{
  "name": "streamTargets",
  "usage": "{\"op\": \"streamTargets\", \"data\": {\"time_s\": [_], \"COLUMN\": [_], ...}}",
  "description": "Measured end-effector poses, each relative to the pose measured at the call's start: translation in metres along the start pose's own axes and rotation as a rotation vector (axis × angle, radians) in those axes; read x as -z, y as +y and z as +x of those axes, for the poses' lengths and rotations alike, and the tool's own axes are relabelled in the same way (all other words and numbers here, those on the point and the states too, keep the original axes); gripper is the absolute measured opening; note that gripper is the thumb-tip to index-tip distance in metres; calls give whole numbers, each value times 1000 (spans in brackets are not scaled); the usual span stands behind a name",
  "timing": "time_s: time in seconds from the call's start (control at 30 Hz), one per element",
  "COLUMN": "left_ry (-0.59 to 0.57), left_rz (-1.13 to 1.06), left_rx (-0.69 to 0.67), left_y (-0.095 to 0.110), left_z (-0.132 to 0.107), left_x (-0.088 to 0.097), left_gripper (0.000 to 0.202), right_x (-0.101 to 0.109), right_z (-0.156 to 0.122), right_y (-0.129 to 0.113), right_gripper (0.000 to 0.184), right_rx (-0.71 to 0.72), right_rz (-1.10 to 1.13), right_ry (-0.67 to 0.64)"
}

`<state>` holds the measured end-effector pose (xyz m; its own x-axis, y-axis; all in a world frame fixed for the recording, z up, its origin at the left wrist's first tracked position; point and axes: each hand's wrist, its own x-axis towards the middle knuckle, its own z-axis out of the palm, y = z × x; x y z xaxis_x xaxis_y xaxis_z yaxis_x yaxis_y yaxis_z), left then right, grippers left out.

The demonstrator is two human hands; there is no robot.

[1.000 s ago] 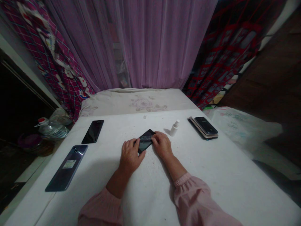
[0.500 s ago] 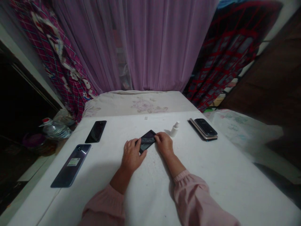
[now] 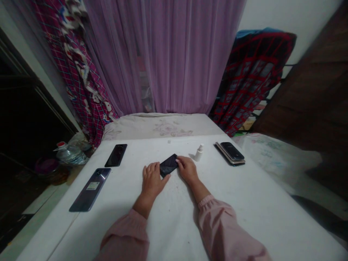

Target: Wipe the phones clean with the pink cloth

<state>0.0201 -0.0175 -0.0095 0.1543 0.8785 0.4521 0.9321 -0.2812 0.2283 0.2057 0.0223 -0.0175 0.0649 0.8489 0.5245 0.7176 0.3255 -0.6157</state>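
A dark smartphone (image 3: 169,165) lies slanted on the white-covered table, its glossy face up. My left hand (image 3: 152,178) holds its left end, fingers on the far side and thumb along the near edge. At the phone's right end, my right hand (image 3: 187,169) has its fingers pinched together against the screen's corner. A tiny pale spot shows at those fingertips, too small to name. Just beyond my right hand stands a small white spray bottle (image 3: 199,153), upright and apart from it.
On the left lie a black phone (image 3: 116,155) and a bluish phone (image 3: 90,190) with a pale label on its back. A stack of phones (image 3: 231,153) sits at the right. Purple curtains (image 3: 174,58) hang behind the table; a water jug (image 3: 71,154) stands beyond its left edge.
The camera view has tilted up slightly. My right fingers have shifted a little on the phone's right end, and a pale spot now shows at their tips. My left hand keeps its hold.
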Motion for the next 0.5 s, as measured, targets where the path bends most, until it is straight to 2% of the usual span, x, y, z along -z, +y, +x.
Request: {"op": "streamTargets", "data": {"time_s": [0.13, 0.33, 0.4, 0.5], "left_ry": [-2, -17, 4, 1], "left_rz": [-19, -32, -16, 4], "left_rx": [25, 57, 85, 114], "left_y": [1, 4, 7, 11], "left_z": [-4, -11, -14, -25], "left_x": [4, 13, 14, 13], "left_gripper": [49, 47, 49, 56], "right_x": [1, 10, 13, 16], "right_z": [-12, -39, -42, -40], "right_y": [-8, -19, -20, -19], "right_gripper": [25, 24, 25, 28], "right_rx": [102, 270, 224, 41], "right_rz": [-87, -25, 0, 9], "right_ry": [-64, -109, -63, 88]}}
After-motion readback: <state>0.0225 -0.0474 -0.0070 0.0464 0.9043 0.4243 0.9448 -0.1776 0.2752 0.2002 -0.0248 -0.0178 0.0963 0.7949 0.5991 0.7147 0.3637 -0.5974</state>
